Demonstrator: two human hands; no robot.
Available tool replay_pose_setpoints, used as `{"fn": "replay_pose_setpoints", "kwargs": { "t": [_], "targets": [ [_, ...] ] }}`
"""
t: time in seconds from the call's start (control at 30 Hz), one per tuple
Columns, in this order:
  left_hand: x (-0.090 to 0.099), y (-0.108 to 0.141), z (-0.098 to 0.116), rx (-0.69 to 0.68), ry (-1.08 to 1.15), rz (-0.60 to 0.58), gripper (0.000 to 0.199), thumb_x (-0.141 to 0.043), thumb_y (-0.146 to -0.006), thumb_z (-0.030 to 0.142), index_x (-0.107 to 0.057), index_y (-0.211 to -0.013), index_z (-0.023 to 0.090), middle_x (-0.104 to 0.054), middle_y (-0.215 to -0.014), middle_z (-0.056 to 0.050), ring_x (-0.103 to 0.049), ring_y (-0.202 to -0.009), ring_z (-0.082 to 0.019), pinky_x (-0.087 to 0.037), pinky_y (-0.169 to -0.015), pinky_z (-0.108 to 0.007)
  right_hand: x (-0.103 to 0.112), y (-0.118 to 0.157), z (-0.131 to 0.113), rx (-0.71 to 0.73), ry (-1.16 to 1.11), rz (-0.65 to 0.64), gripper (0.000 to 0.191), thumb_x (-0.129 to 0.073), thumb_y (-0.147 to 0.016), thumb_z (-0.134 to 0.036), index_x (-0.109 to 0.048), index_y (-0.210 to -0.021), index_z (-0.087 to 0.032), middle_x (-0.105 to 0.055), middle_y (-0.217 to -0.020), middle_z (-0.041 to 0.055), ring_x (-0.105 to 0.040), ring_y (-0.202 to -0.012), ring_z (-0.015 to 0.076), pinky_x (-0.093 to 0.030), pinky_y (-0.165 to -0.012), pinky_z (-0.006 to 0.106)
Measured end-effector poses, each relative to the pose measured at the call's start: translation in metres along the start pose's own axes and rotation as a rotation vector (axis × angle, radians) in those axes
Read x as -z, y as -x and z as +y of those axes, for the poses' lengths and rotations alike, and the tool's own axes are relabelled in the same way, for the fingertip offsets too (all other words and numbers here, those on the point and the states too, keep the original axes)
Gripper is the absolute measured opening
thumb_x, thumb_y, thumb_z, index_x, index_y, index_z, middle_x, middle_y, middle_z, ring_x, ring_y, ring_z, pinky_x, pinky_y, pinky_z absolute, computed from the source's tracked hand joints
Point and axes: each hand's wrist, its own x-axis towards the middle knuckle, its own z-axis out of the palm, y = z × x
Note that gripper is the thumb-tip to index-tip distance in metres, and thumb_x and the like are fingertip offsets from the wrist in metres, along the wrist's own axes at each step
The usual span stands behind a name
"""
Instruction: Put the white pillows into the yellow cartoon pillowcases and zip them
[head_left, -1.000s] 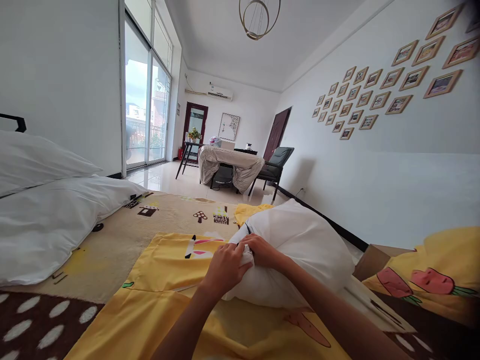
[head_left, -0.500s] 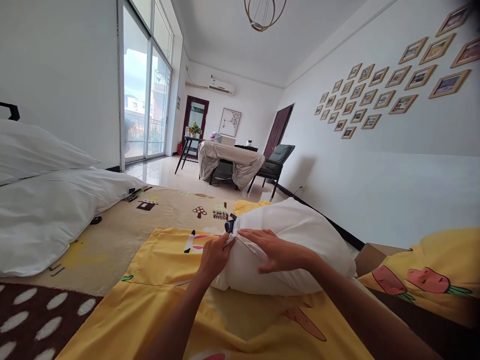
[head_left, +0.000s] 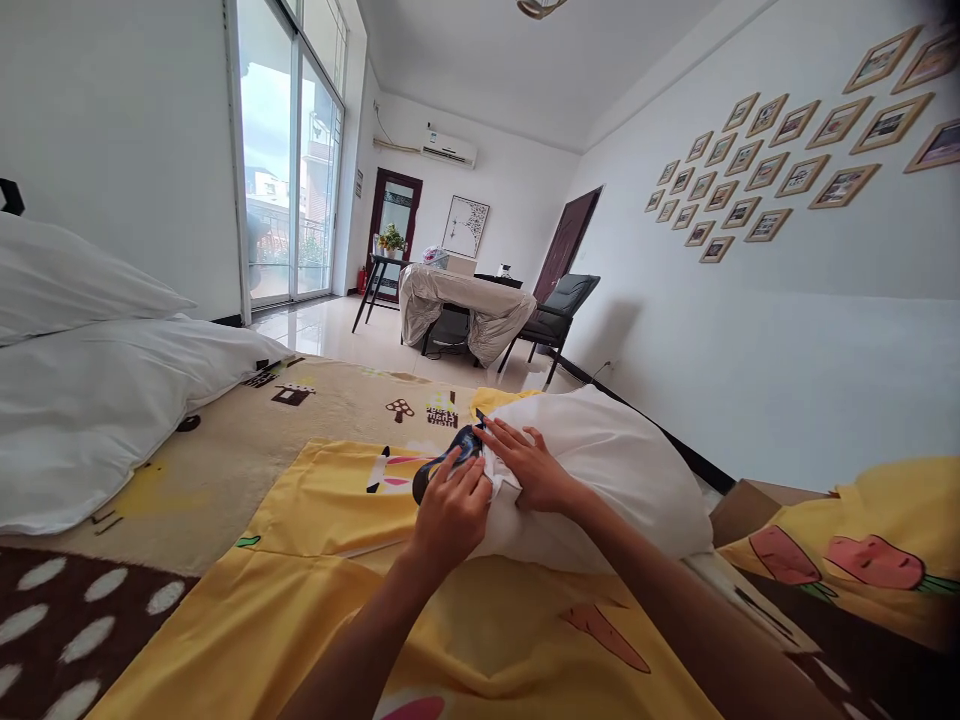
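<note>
A plump white pillow [head_left: 622,470] lies on yellow printed fabric [head_left: 300,590] in front of me. My left hand [head_left: 452,505] is closed at its left end, fingers bent on the bunched white cloth there. A dark item with blue markings [head_left: 459,445] shows just beyond those fingers, against the same end; its kind is unclear and part of it is covered. On the pillow, close beside the left, my right hand [head_left: 534,468] rests with fingers stretched over the white cloth. The pillow's edge is partly hidden under both hands.
Two white pillows [head_left: 97,410] are stacked at the left on a beige patterned blanket [head_left: 345,400]. At right, yellow carrot-print cloth [head_left: 885,550] hangs over a cardboard box [head_left: 757,505]. A covered table [head_left: 469,290] and a dark chair [head_left: 562,310] stand beyond the bed.
Both hands have shifted at the pillow's left end, the left one rightward and closer to the right. More of the dark blue-marked item shows now. The view has tilted down slightly.
</note>
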Motion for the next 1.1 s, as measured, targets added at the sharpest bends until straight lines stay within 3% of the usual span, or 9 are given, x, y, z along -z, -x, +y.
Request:
{"fn": "replay_pose_setpoints", "kwargs": {
  "t": [0.17, 0.27, 0.37, 0.47, 0.6, 0.73, 0.83, 0.93, 1.1],
  "targets": [
    [-0.002, -0.002, 0.027, -0.040, 0.072, 0.036, 0.023, -0.041, -0.085, 0.007, -0.063, -0.089, 0.013, -0.071, -0.100, -0.014, -0.067, -0.097, -0.024, -0.055, -0.089, -0.037, -0.015, 0.008, 0.009, 0.125, -0.158, 0.084, 0.070, -0.056, -0.063, -0.025, -0.043, -0.131, -0.016, -0.044, -0.141, 0.0171, -0.034, -0.134, 0.0306, -0.020, -0.105, 0.048],
    [-0.001, -0.001, 0.040, -0.060, 0.094, 0.043, 0.025, -0.040, -0.086, 0.007, -0.063, -0.094, 0.013, -0.071, -0.101, -0.013, -0.067, -0.097, -0.024, -0.055, -0.087, -0.035, -0.021, 0.013, 0.009, 0.144, -0.202, 0.189, 0.041, -0.054, -0.068, -0.030, -0.052, -0.107, -0.016, -0.060, -0.114, 0.0157, -0.052, -0.111, 0.0290, -0.028, -0.097, 0.044],
    [-0.001, -0.002, 0.046, -0.089, 0.112, 0.041, 0.027, -0.039, -0.087, 0.007, -0.062, -0.100, 0.013, -0.071, -0.104, -0.012, -0.066, -0.099, -0.023, -0.054, -0.089, -0.035, -0.029, 0.016, 0.006, 0.087, -0.193, 0.235, 0.018, -0.050, -0.071, -0.028, -0.052, -0.087, -0.018, -0.061, -0.088, 0.0091, -0.054, -0.086, 0.0241, -0.032, -0.086, 0.039],
    [0.004, -0.007, 0.046, -0.113, 0.145, 0.025, 0.023, -0.041, -0.088, 0.009, -0.062, -0.098, 0.014, -0.071, -0.106, -0.011, -0.066, -0.100, -0.023, -0.053, -0.087, -0.036, -0.034, 0.018, 0.006, 0.035, -0.189, 0.243, 0.017, -0.051, -0.072, -0.028, -0.051, -0.085, -0.018, -0.059, -0.079, 0.0062, -0.053, -0.078, 0.0226, -0.032, -0.079, 0.037],
    [0.029, -0.019, 0.035, -0.068, 0.273, 0.015, 0.018, -0.056, -0.087, 0.029, -0.061, -0.101, 0.018, -0.070, -0.110, -0.009, -0.062, -0.107, -0.025, -0.050, -0.090, -0.040, -0.022, 0.023, 0.010, 0.033, -0.209, 0.256, 0.033, -0.057, -0.068, -0.030, -0.051, -0.098, -0.017, -0.059, -0.077, 0.0049, -0.054, -0.076, 0.0226, -0.032, -0.076, 0.035],
    [0.055, -0.027, 0.011, 0.286, 0.328, 0.125, 0.016, -0.049, -0.089, 0.026, -0.060, -0.097, 0.020, -0.069, -0.101, -0.008, -0.061, -0.101, -0.022, -0.048, -0.087, -0.037, 0.007, 0.032, 0.021, 0.028, -0.218, 0.252, 0.024, -0.057, -0.067, -0.025, -0.050, -0.090, -0.018, -0.060, -0.079, 0.0053, -0.054, -0.078, 0.0224, -0.030, -0.075, 0.033],
    [0.058, -0.028, 0.001, 0.618, 0.351, -0.113, 0.024, -0.051, -0.085, 0.038, -0.056, -0.101, 0.021, -0.066, -0.098, -0.007, -0.064, -0.084, -0.022, -0.048, -0.075, -0.035, 0.030, 0.040, 0.031, 0.004, -0.189, 0.267, 0.011, -0.053, -0.069, -0.024, -0.045, -0.074, -0.020, -0.058, -0.076, 0.0050, -0.054, -0.076, 0.0212, -0.030, -0.073, 0.033],
    [0.047, -0.026, 0.008, 0.666, 0.480, -0.388, 0.038, -0.055, -0.081, 0.049, -0.053, -0.106, 0.021, -0.066, -0.097, -0.006, -0.064, -0.085, -0.022, -0.046, -0.072, -0.031, 0.049, 0.049, 0.039, -0.017, -0.154, 0.270, 0.014, -0.052, -0.072, -0.027, -0.041, -0.068, -0.020, -0.057, -0.074, 0.0042, -0.053, -0.076, 0.0202, -0.030, -0.073, 0.034],
    [0.022, -0.019, 0.024, 0.685, 0.428, -0.422, 0.015, -0.049, -0.083, 0.031, -0.056, -0.083, 0.018, -0.067, -0.082, -0.007, -0.061, -0.079, -0.021, -0.037, -0.066, -0.028, 0.075, 0.060, 0.041, -0.027, -0.085, 0.226, 0.014, -0.051, -0.075, -0.025, -0.041, -0.067, -0.020, -0.058, -0.072, 0.0028, -0.052, -0.074, 0.0188, -0.031, -0.075, 0.034]
  ]
}}
